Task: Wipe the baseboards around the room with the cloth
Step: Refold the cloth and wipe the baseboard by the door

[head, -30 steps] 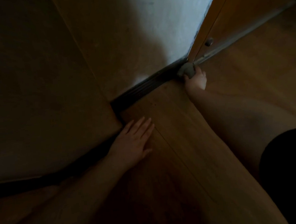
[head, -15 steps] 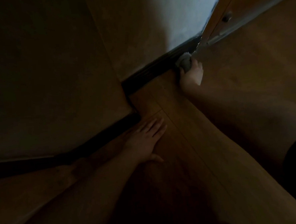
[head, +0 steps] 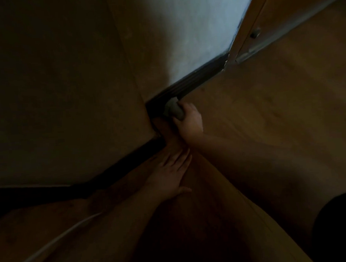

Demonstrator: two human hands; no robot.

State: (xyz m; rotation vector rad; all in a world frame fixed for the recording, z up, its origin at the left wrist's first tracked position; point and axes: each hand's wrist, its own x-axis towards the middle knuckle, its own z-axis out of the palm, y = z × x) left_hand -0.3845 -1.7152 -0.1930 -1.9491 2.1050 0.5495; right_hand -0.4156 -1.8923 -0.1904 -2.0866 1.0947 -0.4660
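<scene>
Very dim frame. Nearest: a dark sleeve or garment (head: 340,228) at lower right, detail lost in shadow. A thin pale cord (head: 53,244) runs across the floor (head: 278,108) at lower left.

Left hand (head: 170,171): palm down, flat on the wood floor, fingers straight and together, pointing up-right toward the wall corner, thumb splayed out to the side. Grip is wide, holding nothing. Forearm comes in from lower left. Hand sits just beside the near baseboard run, not touching it as far as I can tell.

Right hand (head: 189,119): arm reaches in from the right, crossing above the left fingertips. Fingers curled round a bunched grey cloth (head: 174,109); grip closed on it. Cloth is pressed against the dark baseboard (head: 195,78) at its low left end, right next to the outside corner where the wall steps out. Cloth touches both the baseboard face and roughly the floor line; exact contact edge too dark to resolve.

Baseboard: dark, ribbed profile on the far run, going up-right to a door frame (head: 241,35). A second dark run goes from the corner down-left along the near wall (head: 54,87).

Far: lit pale wall patch above the far baseboard, wooden door (head: 294,8) at upper right with a small dark fitting (head: 255,34) on it, metal threshold strip (head: 250,52) along its bottom edge.
</scene>
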